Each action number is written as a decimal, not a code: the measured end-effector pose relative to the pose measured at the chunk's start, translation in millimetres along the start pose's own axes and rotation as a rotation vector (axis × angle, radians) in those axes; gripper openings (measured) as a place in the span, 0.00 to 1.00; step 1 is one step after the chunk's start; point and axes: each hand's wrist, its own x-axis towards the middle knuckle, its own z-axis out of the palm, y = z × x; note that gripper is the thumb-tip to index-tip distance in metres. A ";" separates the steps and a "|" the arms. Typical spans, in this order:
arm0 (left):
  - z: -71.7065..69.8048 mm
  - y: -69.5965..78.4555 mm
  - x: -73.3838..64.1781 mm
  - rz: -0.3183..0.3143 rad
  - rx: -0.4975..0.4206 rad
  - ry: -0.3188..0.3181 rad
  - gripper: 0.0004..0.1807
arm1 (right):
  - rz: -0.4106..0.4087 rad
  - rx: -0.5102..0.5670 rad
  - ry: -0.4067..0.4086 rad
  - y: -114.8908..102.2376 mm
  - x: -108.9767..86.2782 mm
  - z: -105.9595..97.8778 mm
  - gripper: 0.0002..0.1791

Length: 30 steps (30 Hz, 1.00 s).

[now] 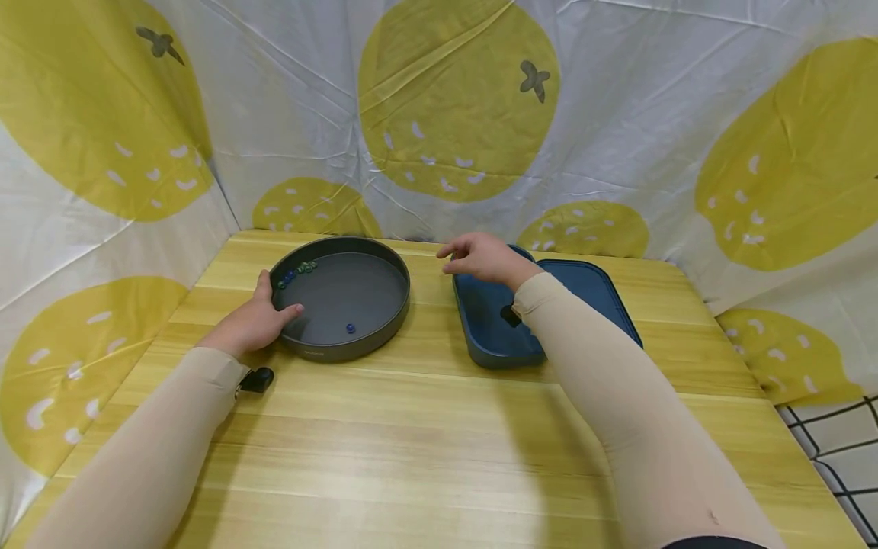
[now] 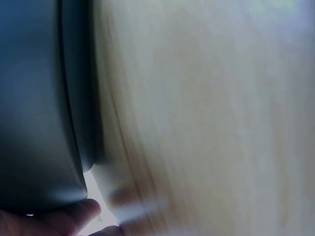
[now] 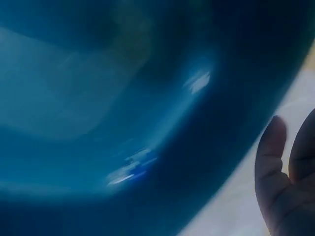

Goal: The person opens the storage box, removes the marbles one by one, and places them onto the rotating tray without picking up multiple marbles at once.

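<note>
A round dark grey pan sits on the wooden table at left. My left hand grips its left side, thumb over the rim and fingers outside; the left wrist view shows fingertips at its edge. Several green and blue marbles lie along the pan's far-left inner wall, and one blue marble lies near its front. Above the left rim of a blue rectangular box is my right hand, fingers bent with a gap and nothing visible between them. A blurred blue-and-white thing lies inside the box.
A flat blue lid lies at the box's right, partly behind my right forearm. A white curtain with yellow fruit prints hangs behind the table. Black wire grid stands off the table's right edge.
</note>
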 end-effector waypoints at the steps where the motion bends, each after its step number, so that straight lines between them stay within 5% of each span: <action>1: -0.1 0.0 0.2 0.000 -0.002 0.000 0.62 | 0.017 -0.003 0.010 11.8 0.2 -3.4 0.21; 6: 0.8 1.4 0.4 0.002 -0.003 -0.001 0.61 | 0.058 -0.037 0.034 58.9 4.2 -11.3 0.22; 10: 3.0 3.1 1.0 0.001 0.001 -0.003 0.61 | 0.084 -0.070 0.040 74.3 6.1 -10.4 0.22; 23: 1.6 3.5 -0.2 0.002 0.012 0.009 0.62 | 0.113 -0.093 -0.012 69.3 8.2 -4.5 0.21; 30: 0.1 1.3 0.0 -0.002 0.003 0.011 0.62 | 0.082 -0.174 -0.152 70.3 9.2 2.7 0.18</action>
